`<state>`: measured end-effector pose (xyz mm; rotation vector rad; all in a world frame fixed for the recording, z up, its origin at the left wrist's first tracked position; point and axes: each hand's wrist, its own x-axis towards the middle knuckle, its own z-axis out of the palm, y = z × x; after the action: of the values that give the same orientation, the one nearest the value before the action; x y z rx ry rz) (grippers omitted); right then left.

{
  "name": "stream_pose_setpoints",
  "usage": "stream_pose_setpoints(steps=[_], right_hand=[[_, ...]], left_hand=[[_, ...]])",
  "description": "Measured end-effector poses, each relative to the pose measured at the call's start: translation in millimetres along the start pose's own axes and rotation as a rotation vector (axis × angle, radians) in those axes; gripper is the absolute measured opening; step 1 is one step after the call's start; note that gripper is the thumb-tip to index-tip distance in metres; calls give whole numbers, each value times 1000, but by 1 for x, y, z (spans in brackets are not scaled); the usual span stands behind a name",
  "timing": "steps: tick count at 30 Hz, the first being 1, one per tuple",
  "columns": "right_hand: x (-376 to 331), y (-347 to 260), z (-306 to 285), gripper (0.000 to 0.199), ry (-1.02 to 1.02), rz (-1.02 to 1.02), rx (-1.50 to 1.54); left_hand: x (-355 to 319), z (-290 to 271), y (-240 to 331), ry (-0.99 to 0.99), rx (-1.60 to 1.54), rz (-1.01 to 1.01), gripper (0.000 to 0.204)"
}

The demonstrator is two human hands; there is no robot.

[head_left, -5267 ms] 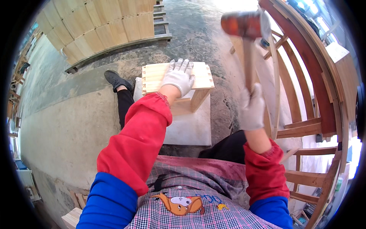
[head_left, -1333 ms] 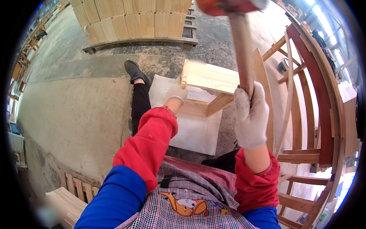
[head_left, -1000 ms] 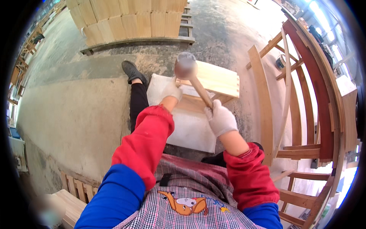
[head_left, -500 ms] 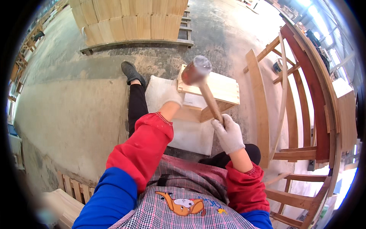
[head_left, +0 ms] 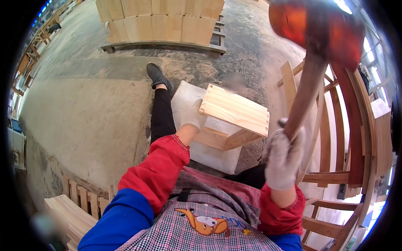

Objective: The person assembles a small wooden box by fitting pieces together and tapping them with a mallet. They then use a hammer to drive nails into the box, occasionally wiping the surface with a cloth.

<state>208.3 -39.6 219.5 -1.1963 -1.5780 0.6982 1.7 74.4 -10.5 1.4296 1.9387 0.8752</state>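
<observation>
A pale wooden box frame (head_left: 234, 109) with jointed corners stands in front of me, one board on top and an open side showing its inside. My left hand (head_left: 194, 115), in a white glove, is closed on its left end, fingers partly hidden behind the board. In my gloved right hand (head_left: 286, 157) is the wooden handle of a mallet (head_left: 307, 90). The mallet's reddish-orange head is raised high on the right, near the camera and apart from the box. Beneath the box lies a white-covered low support (head_left: 178, 98).
A stack of wooden boards (head_left: 161, 29) rests on a pallet ahead. A wooden rack with a dark red upright (head_left: 349, 125) stands close on my right. At lower left are more boards (head_left: 69, 213) and a slatted pallet (head_left: 83, 198). My left foot (head_left: 158, 76) is beside the support.
The mallet has gone from over the box's top left end up and to the right, toward the camera. My left hand stays at the box's left end. The view has shifted slightly.
</observation>
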Motion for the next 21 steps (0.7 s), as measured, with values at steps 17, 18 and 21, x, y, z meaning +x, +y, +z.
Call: stream_pose_setpoints(steps=[17, 18, 21], right_hand=[[-11, 12, 11, 18, -112, 155, -281], [-19, 45, 12, 24, -166, 147, -342], [-2, 84, 14, 31, -451, 261, -758]], left_hand=[[-4, -9, 6, -131, 59, -19, 48], [-6, -6, 7, -121, 62, -22, 48], [-7, -4, 3, -67, 56, -25, 45]])
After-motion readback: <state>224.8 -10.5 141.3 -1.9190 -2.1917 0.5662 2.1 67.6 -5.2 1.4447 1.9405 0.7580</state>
